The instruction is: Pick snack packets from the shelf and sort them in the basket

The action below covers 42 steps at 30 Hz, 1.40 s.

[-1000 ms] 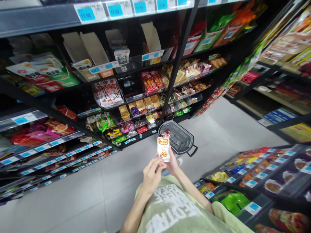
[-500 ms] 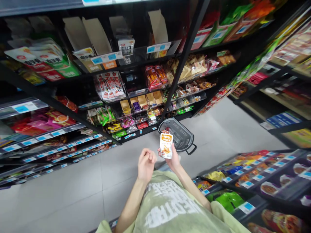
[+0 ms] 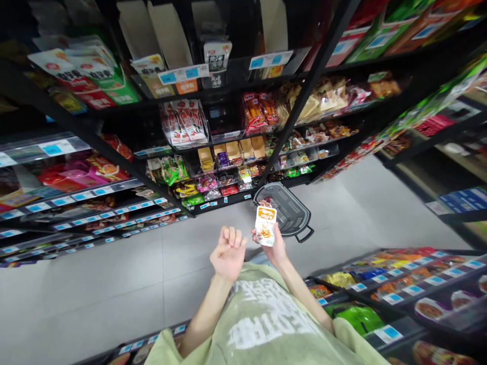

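Observation:
A small white-and-orange snack packet (image 3: 265, 225) is in my right hand (image 3: 280, 249). The thumb and fingers grip its side edges, with the printed front facing up. To the left of the packet, my left hand (image 3: 228, 256) is raised and apart from it. Its fingers curl loosely toward the palm, and I see nothing in them. Beyond the packet, a dark grey shopping basket (image 3: 294, 215) sits on the floor by the shelf. Reddish packaging (image 3: 267, 202) lies at its left end, partly hidden by the packet.
A black shelf rack (image 3: 243, 190) with hanging and boxed snack packs stands ahead. More shelves with bagged goods (image 3: 355, 319) are close on my right. Grey floor tiles (image 3: 125, 274) run between the racks. A dark upright post (image 3: 304, 96) divides the front shelves.
The view has shifted, so the front shelves sit higher and further right. My left hand has turned slightly, showing its curled fingers more. My right hand keeps hold of the snack packet.

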Each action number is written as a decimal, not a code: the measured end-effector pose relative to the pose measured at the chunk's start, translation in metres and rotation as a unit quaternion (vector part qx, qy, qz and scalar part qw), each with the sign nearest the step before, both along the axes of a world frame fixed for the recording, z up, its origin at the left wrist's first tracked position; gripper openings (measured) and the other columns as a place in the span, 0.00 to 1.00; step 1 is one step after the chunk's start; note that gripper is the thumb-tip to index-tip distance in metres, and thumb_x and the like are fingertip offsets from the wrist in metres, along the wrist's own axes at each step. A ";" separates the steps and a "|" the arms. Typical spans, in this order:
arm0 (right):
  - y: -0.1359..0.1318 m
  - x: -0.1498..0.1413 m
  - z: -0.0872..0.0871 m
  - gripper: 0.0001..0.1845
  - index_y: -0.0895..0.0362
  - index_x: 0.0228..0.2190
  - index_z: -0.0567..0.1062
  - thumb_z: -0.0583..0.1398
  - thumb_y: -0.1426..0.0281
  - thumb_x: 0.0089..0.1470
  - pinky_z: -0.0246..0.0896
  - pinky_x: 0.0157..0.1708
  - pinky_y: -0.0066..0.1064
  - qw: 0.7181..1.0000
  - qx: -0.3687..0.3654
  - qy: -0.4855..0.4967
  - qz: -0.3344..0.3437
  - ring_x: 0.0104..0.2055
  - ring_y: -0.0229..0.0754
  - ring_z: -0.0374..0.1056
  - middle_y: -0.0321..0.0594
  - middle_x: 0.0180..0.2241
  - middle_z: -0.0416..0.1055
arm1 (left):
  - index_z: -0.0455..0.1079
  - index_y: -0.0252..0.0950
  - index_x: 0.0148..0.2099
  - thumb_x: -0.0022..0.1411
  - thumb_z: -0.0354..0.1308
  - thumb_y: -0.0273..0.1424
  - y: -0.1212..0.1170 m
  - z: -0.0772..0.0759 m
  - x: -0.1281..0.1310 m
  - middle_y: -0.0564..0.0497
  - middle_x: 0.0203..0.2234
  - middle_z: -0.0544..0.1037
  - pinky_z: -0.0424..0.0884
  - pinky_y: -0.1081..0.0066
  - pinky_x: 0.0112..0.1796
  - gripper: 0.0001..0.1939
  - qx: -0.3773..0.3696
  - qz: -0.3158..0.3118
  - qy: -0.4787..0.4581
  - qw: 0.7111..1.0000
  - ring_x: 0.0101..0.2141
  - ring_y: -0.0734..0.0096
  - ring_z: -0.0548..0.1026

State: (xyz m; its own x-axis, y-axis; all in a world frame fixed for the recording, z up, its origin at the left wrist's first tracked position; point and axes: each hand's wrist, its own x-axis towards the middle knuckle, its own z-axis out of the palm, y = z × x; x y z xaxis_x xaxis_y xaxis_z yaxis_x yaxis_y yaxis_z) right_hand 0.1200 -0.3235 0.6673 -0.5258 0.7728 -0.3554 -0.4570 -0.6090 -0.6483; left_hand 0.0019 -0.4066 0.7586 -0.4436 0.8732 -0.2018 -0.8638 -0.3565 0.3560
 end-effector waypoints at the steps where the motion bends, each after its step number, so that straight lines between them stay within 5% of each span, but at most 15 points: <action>1: 0.000 0.000 0.000 0.26 0.55 0.42 0.72 0.50 0.48 0.58 0.63 0.30 0.36 1.000 -0.001 0.001 0.000 0.31 0.48 0.72 0.43 0.31 0.77 | 0.53 0.36 0.28 0.41 0.55 0.23 0.000 0.000 0.000 0.57 0.21 0.48 0.54 0.72 0.26 0.13 0.001 0.002 0.000 1.000 0.22 0.78 0.53; 21: 0.000 -0.003 0.000 0.25 0.55 0.41 0.72 0.51 0.49 0.57 0.64 0.31 0.36 1.000 0.000 -0.006 -0.009 0.30 0.47 0.72 0.43 0.31 0.77 | 0.53 0.36 0.30 0.38 0.58 0.19 0.002 -0.006 -0.004 0.58 0.22 0.47 0.55 0.76 0.25 0.18 0.012 0.011 -0.023 1.000 0.22 0.80 0.55; 42: 0.004 0.003 -0.008 0.26 0.56 0.42 0.71 0.49 0.49 0.59 0.64 0.30 0.35 1.000 -0.008 0.005 -0.012 0.26 0.45 0.71 0.44 0.31 0.77 | 0.54 0.36 0.29 0.43 0.57 0.22 0.006 -0.013 -0.004 0.58 0.20 0.48 0.54 0.73 0.26 0.13 0.023 -0.002 -0.060 0.998 0.22 0.78 0.53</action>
